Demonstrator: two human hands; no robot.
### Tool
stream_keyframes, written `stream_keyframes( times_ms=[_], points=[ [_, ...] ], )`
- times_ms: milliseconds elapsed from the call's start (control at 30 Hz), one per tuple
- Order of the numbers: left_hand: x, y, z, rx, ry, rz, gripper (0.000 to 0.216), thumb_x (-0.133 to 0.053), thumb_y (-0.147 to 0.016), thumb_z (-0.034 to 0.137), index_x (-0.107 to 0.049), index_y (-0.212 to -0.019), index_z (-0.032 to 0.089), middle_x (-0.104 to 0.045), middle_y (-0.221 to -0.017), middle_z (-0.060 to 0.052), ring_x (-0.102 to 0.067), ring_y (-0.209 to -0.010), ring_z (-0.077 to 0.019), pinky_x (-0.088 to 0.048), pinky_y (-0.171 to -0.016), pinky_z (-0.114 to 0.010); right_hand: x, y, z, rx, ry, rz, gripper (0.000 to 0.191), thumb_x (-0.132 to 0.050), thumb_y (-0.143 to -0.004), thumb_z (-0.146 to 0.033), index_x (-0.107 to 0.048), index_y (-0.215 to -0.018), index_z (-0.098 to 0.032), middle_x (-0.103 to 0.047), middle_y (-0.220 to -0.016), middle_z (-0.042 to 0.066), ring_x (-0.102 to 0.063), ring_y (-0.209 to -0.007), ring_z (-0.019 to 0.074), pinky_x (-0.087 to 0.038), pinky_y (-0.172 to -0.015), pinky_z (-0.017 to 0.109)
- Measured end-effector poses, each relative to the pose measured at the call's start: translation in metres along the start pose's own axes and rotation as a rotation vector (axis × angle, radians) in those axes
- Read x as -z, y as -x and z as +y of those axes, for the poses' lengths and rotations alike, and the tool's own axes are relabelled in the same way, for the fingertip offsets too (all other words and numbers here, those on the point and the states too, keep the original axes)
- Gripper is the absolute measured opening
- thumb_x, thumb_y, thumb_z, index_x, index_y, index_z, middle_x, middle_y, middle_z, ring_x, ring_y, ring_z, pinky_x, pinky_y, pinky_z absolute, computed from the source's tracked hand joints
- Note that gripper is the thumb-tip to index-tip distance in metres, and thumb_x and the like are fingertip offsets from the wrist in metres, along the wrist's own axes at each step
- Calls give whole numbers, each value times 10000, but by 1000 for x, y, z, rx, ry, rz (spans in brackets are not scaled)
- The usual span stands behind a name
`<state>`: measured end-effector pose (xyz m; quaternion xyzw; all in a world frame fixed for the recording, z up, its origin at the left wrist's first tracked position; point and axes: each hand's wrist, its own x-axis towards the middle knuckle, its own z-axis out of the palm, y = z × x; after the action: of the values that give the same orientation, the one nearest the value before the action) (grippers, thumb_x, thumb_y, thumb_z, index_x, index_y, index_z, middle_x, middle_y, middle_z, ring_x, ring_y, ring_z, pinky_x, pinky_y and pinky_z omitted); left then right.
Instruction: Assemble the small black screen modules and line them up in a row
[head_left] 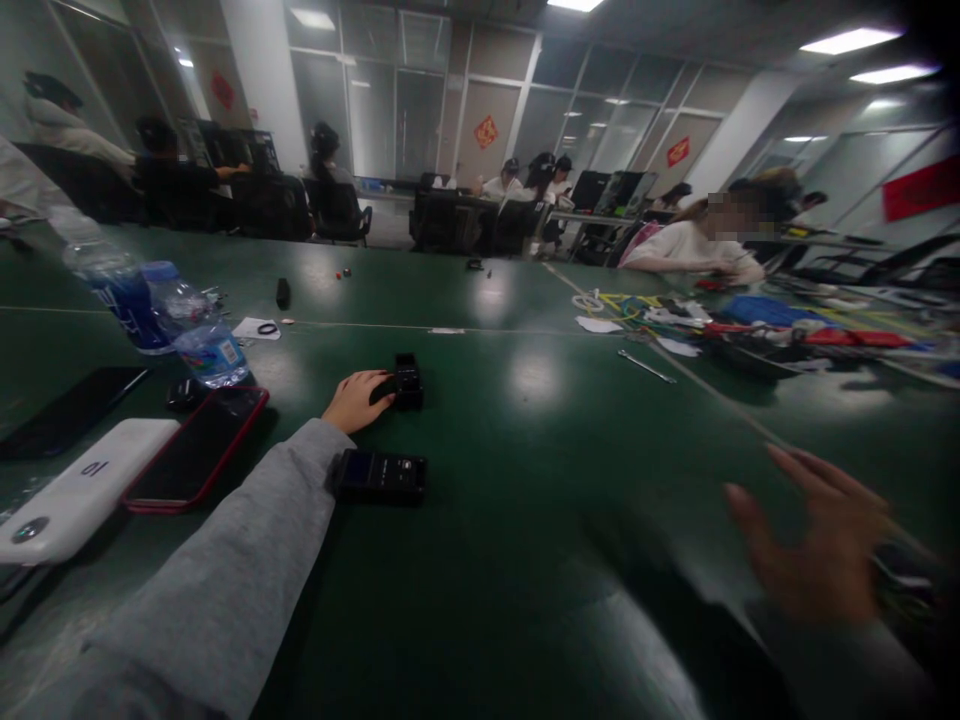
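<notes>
My left hand [358, 400] rests on the green table with its fingers curled against the left side of a small black blocky object [409, 378]. What that object is I cannot make out. Just below, by my grey left sleeve, lies a flat black device with a small screen and light markings [381, 476]. My right hand [821, 535] is raised over the right part of the table, blurred by motion, with thumb and fingers apart and nothing in them.
Plastic bottles [214, 345], a red-cased phone [196, 450], a white power bank [82, 490] and a black phone [67, 410] sit at left. A wrench [646, 366] lies right of centre, near a cable pile [637, 308]. Across the table sits a person [682, 245].
</notes>
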<state>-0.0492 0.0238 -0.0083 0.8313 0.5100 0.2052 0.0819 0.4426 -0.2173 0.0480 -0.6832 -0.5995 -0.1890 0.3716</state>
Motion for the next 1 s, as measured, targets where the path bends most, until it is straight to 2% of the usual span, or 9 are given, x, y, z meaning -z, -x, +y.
stream_keyframes(
  times_ms=[33,100,267,367,467,567,700,900,1000],
  points=[
    [1,0,1,1,3,0,482,-454,-889,482,-496,-1295,225,-515,-1360,-82,-430,-1276,-255,-342,-1048,-485,-18,-5,-27,72,-44,26,507,-469,-908,-533,-378,-1391,-408,-430,-1363,121,-348,-1298,350,-251,-1056,613],
    [2,1,2,-2,8,1,494,-450,-889,498,-486,-1312,246,-509,-1368,-72,-426,-1279,-251,-339,-1049,-482,-63,-17,-83,199,-163,-83,475,-443,-941,-480,-369,-1397,-372,-421,-1364,103,-375,-1282,326,-303,-1041,589],
    [5,2,7,-36,18,-14,470,-494,-851,569,-566,-1242,318,-526,-1349,-39,-419,-1277,-260,-320,-1047,-507,-175,-37,-206,289,-410,-410,513,-471,-937,-501,-379,-1386,-272,-408,-1346,129,-395,-1252,328,-389,-985,560],
    [5,2,8,-47,21,-19,473,-557,-801,593,-600,-1201,343,-532,-1342,-22,-412,-1278,-268,-303,-1057,-513,-219,-41,-257,181,-485,-447,608,-542,-889,-529,-376,-1375,-203,-427,-1301,169,-416,-1231,345,-408,-975,558],
    [5,3,9,-37,13,-31,456,-576,-798,570,-605,-1198,352,-528,-1353,-13,-406,-1282,-272,-289,-1067,-513,-241,-43,-279,189,-481,-411,632,-648,-827,-390,-389,-1367,-189,-429,-1279,174,-456,-1188,337,-439,-960,522],
    [6,4,9,-35,23,-44,466,-563,-789,611,-616,-1180,365,-522,-1359,-5,-390,-1295,-281,-276,-1070,-523,-239,-45,-266,227,-505,-468,567,-608,-817,-229,-422,-1352,-225,-489,-1198,124,-546,-1072,270,-490,-913,446],
    [9,3,9,-46,42,-62,486,-525,-796,645,-602,-1195,379,-509,-1372,0,-379,-1305,-287,-261,-1069,-542,-200,-36,-212,255,-535,-560,565,-605,-769,-202,-466,-1313,-263,-533,-1167,75,-581,-1018,242,-514,-885,422],
    [9,3,8,-56,52,-76,478,-510,-808,641,-606,-1189,369,-504,-1373,-8,-371,-1310,-287,-252,-1068,-553,-107,9,-76,118,-341,-520,540,-590,-822,-480,-457,-1320,-319,-573,-1200,81,-617,-990,279,-545,-818,459],
    [9,4,8,-58,57,-68,485,-506,-807,648,-605,-1189,368,-509,-1368,-6,-373,-1307,-285,-252,-1068,-552,-53,22,-10,-14,-181,-417,604,-576,-766,-674,-498,-1287,-379,-625,-1084,140,-656,-805,308,-543,-663,486]
  ],
)
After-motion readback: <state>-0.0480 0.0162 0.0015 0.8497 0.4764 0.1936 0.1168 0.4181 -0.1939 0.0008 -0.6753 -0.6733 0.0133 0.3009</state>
